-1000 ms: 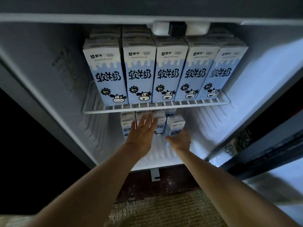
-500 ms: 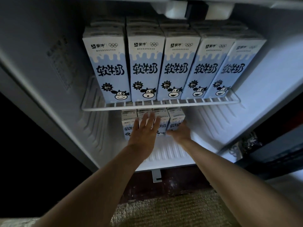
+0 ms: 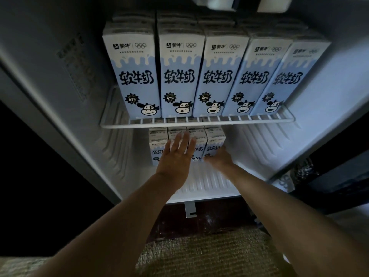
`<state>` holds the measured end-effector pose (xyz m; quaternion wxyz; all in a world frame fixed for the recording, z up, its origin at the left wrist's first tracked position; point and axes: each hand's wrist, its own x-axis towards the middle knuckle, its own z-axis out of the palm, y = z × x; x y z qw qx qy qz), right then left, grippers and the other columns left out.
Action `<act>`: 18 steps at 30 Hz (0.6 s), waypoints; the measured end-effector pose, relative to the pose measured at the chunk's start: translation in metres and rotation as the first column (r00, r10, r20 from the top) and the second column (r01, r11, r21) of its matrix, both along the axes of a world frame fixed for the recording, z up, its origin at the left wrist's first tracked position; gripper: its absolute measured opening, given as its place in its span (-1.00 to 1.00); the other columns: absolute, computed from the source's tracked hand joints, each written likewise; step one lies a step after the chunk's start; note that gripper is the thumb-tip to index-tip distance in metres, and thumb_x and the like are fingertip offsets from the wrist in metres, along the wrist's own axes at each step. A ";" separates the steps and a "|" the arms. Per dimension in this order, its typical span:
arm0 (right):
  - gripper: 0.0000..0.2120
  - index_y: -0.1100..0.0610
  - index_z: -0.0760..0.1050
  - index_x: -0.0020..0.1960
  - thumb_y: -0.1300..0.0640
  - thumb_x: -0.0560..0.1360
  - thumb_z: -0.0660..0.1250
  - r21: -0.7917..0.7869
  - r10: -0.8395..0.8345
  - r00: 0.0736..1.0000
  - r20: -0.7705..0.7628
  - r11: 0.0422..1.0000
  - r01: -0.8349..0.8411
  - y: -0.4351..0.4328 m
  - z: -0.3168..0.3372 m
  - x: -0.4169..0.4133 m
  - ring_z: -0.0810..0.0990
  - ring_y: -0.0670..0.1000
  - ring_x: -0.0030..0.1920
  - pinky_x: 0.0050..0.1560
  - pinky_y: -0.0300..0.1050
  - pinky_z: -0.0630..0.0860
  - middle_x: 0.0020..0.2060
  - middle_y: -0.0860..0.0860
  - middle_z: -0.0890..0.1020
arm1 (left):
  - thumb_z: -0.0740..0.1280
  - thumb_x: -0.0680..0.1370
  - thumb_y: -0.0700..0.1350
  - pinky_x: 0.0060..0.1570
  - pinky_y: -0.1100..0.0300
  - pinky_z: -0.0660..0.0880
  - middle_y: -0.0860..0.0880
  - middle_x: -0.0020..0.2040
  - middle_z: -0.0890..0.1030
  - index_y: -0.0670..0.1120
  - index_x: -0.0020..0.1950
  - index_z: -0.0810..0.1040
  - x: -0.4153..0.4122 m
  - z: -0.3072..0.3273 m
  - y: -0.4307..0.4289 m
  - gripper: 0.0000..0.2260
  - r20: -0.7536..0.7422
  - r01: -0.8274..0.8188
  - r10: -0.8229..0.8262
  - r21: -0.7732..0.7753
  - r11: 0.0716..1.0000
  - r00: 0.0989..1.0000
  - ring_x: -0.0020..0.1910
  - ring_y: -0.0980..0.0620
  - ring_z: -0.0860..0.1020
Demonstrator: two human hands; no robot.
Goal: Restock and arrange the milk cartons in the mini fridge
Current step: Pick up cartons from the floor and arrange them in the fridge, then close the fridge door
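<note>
The open mini fridge [image 3: 60, 100] holds blue-and-white milk cartons with a cartoon cow. Several tall cartons [image 3: 179, 76] stand in a row on the wire shelf [image 3: 199, 123], more behind them. Below, several small cartons [image 3: 214, 143] stand side by side at the back of the fridge floor. My left hand [image 3: 176, 156] lies flat with straight fingers against the fronts of the middle small cartons. My right hand [image 3: 220, 159] touches the lower front of the rightmost small carton; its fingers are blurred and partly hidden.
The ribbed white fridge floor [image 3: 209, 182] stretches in front of the small cartons. The fridge door [image 3: 339, 186] stands open at the right. A woven mat [image 3: 209, 254] lies on the dark floor below the fridge.
The rightmost small carton has moved back into line with the other small cartons under my right hand. My left hand stayed flat on the row. The view moved closer to the fridge.
</note>
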<state>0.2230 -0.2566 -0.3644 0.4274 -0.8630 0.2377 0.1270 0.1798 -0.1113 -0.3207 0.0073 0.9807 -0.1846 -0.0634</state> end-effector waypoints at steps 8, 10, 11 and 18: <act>-0.51 0.29 0.17 0.42 0.30 0.52 0.21 -0.188 0.148 0.983 -0.107 0.968 -0.166 -0.001 0.037 -0.034 0.48 0.15 0.26 0.09 -0.15 0.48 0.30 0.19 0.45 | 0.09 0.53 -0.38 0.50 0.08 -0.18 -0.09 0.53 -0.34 -0.09 0.52 -0.32 -0.026 0.035 -0.003 -0.27 -0.180 -0.121 0.094 -0.148 0.982 0.979 0.53 -0.04 -0.29; -0.57 0.31 0.22 0.39 0.29 0.54 0.17 -0.217 0.206 0.974 -0.100 0.950 -0.223 0.000 0.058 -0.050 0.51 0.14 0.13 -0.08 -0.15 0.50 0.20 0.20 0.49 | 0.10 0.53 -0.40 0.51 0.08 -0.11 -0.10 0.55 -0.28 -0.10 0.53 -0.27 -0.038 0.057 -0.003 -0.27 -0.207 -0.169 0.132 -0.171 0.971 0.969 0.54 -0.05 -0.23; -0.65 0.32 0.29 0.31 0.28 0.54 0.16 -0.233 0.239 0.968 -0.071 0.940 -0.249 0.000 0.071 -0.059 0.49 0.11 0.01 -0.23 -0.18 0.46 0.10 0.19 0.50 | 0.10 0.52 -0.41 0.51 0.07 -0.07 -0.11 0.56 -0.22 -0.11 0.54 -0.23 -0.045 0.070 -0.004 -0.28 -0.218 -0.200 0.157 -0.190 0.961 0.963 0.55 -0.06 -0.19; -0.81 0.23 0.49 0.12 0.24 0.54 0.21 -0.354 0.341 0.927 0.152 0.895 -0.271 -0.007 0.175 -0.144 0.55 0.10 0.09 -0.11 -0.22 0.40 0.10 0.13 0.58 | 0.10 0.56 -0.33 0.13 0.08 0.52 -0.21 0.21 0.51 -0.22 0.27 0.43 -0.113 0.157 -0.015 -0.69 -0.209 -0.317 0.251 -0.401 0.859 0.945 0.14 -0.13 0.52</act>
